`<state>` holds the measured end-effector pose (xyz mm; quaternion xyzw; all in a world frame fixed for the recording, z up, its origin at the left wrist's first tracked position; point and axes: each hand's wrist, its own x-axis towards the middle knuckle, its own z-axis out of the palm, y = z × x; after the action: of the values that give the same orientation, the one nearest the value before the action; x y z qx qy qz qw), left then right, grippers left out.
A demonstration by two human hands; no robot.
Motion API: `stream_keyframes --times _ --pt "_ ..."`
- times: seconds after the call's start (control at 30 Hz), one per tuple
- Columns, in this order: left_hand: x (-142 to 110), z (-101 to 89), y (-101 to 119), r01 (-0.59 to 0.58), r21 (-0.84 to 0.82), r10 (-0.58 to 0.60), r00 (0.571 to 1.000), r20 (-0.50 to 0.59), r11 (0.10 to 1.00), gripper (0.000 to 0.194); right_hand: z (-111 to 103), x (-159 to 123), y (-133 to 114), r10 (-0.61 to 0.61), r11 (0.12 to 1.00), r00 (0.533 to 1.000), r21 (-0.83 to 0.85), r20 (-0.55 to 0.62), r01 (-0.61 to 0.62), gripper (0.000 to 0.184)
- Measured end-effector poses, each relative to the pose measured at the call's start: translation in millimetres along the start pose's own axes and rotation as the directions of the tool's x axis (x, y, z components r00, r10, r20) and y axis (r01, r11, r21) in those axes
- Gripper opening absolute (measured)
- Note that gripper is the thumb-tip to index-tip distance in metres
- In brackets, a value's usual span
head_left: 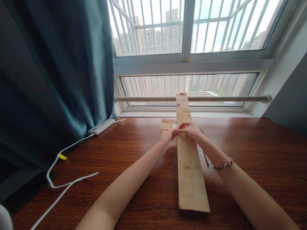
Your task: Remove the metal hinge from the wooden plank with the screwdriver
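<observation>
Forearms [127,183], left hand [167,136] and right hand [190,129] pinching illegibly printed piece [175,126], cardboard strip [192,174] alongside

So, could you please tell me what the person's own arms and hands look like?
Both the left hand and right hand are ungloved, and no sleeves show on the left forearm or right forearm. A braided bracelet in dark brown and a paler tone circles the right forearm near the wrist; no band shows on the left.
</observation>
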<state>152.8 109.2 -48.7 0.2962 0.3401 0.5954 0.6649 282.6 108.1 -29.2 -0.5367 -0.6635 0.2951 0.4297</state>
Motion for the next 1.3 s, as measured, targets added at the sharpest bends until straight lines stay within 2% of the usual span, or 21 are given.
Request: stream_keyframes --times 0.17,0.33,0.5,0.63,0.7,0.83,1.13,1.3 --pt "-1.3 1.2 0.5 -0.027 -0.005 0.027 0.999 -0.029 1.000 0.019 0.1 -0.9 -0.4 0.037 0.999 0.998 0.015 -0.046 -0.036 0.021" --pt "-1.2 0.8 1.0 -0.008 -0.002 0.008 1.000 -0.011 1.000 0.018 -2.5 -2.3 -4.5 -0.065 0.998 0.996 -0.006 0.062 0.065 0.023" --pt "0.2 -0.7 0.4 0.004 -0.025 -0.004 1.000 -0.002 1.000 0.018 1.1 -3.0 -2.8 -0.063 0.998 0.993 0.014 -0.103 0.065 0.024" --pt "1.4 -1.9 -0.4 0.009 -0.014 -0.009 1.000 0.021 1.000 0.021 -0.9 -0.8 -0.4 -0.128 0.991 0.992 0.025 -0.009 0.128 0.021" --pt "1.8 -2.4 -0.7 0.020 -0.010 -0.019 0.999 0.031 1.000 0.021 -2.5 0.7 1.3 -0.123 0.992 0.992 0.016 0.028 0.123 0.019" --pt "1.7 -3.1 -0.6 0.013 -0.008 -0.013 0.999 0.031 1.000 0.020 -2.9 0.7 2.6 -0.113 0.993 0.993 -0.011 0.014 0.114 0.011" --pt "0.8 -1.8 1.0 0.006 -0.023 -0.005 1.000 0.020 1.000 0.019 -3.7 -5.2 -7.2 -0.072 0.994 0.997 0.079 -0.024 0.074 0.025" --pt "1.2 -2.2 0.8 -0.005 -0.018 0.006 0.999 0.043 1.000 0.022 1.1 -0.1 -1.0 -0.052 0.998 0.998 0.037 -0.026 0.053 0.024"
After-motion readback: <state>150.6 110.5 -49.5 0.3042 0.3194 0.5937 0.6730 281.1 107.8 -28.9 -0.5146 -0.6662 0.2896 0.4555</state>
